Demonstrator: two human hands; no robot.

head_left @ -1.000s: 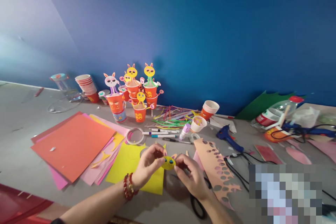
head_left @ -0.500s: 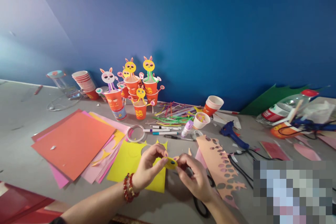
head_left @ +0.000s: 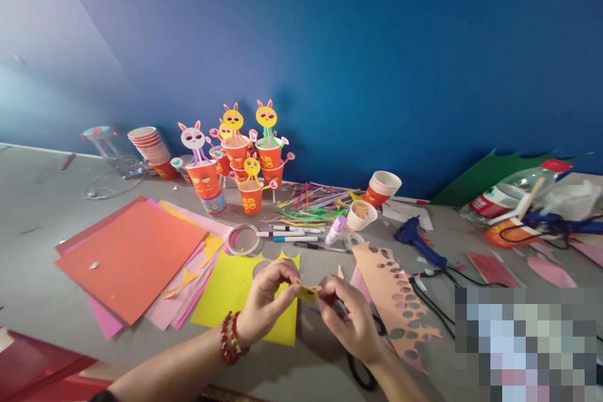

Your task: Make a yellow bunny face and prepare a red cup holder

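Between my two hands is a small yellow paper face with a dark eye spot, tilted so that it shows nearly edge-on. My left hand, with red bead bracelets at the wrist, pinches its left edge between thumb and fingers. From the other side my right hand grips the right edge, also thumb against fingers. Pinkish bits show at its upper edge, partly hidden by my fingertips. Under my left hand lies a yellow paper sheet with round cut-outs. Black-handled scissors lie partly hidden below my right hand.
Animal-faced paper cups stand near the wall. Orange sheets lie left. Markers, a glue stick and a tape roll lie ahead. Right are perforated peach paper, a blue glue gun and a bottle.
The yellow paper face has tipped, so less of its front shows. Both hands keep their pinch in nearly the same place.
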